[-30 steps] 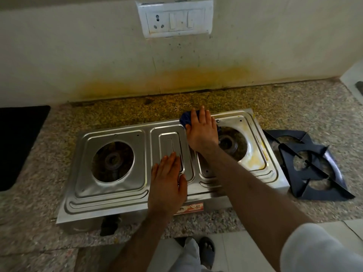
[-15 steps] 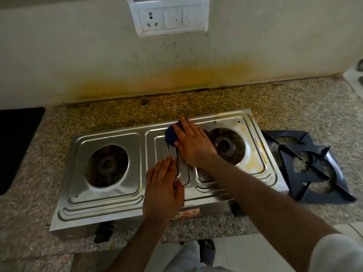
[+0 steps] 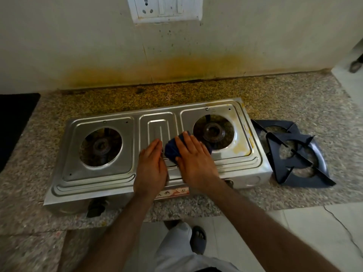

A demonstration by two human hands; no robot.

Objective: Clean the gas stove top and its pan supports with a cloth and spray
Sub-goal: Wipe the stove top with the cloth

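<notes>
A two-burner steel gas stove [image 3: 102,179] sits on the speckled counter with both pan supports off. My right hand [image 3: 193,161] presses a dark blue cloth [image 3: 171,151] flat on the stove's middle panel, fingers straight over it. My left hand [image 3: 151,167] rests flat on the stove just left of the cloth, fingers straight. Yellow stains mark the right burner's surround [image 3: 240,148]. Two black pan supports [image 3: 294,154] lie stacked on the counter right of the stove. No spray bottle is in view.
The granite counter [image 3: 294,99] carries yellow staining behind the stove, as does the wall. A socket plate [image 3: 165,8] hangs on the wall above. A black mat or surface [image 3: 13,122] lies at the far left. The tiled floor and my foot [image 3: 198,239] show below.
My right hand has dragged the cloth from the back edge near the right burner toward me and left, onto the middle panel. My left hand stays flat on the stove.
</notes>
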